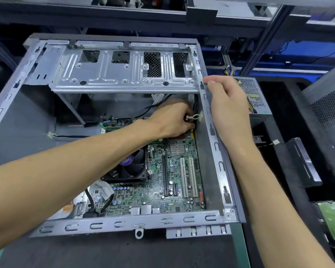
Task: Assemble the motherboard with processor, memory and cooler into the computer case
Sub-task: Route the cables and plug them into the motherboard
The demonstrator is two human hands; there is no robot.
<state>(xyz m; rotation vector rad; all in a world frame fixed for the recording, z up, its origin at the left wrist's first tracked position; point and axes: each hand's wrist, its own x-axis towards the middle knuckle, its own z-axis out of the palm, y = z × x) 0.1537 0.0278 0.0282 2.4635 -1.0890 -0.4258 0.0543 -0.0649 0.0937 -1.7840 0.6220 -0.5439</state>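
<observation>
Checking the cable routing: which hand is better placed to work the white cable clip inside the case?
Left. The left hand is already inside the case at the white cable clip; the right hand rests on the case's side rail.

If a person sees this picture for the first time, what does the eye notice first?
First, the open computer case with the green motherboard lying flat inside it. The left hand reaches deep inside, to the white cable clip at the right wall. The right hand rests on the case's right rim.
</observation>
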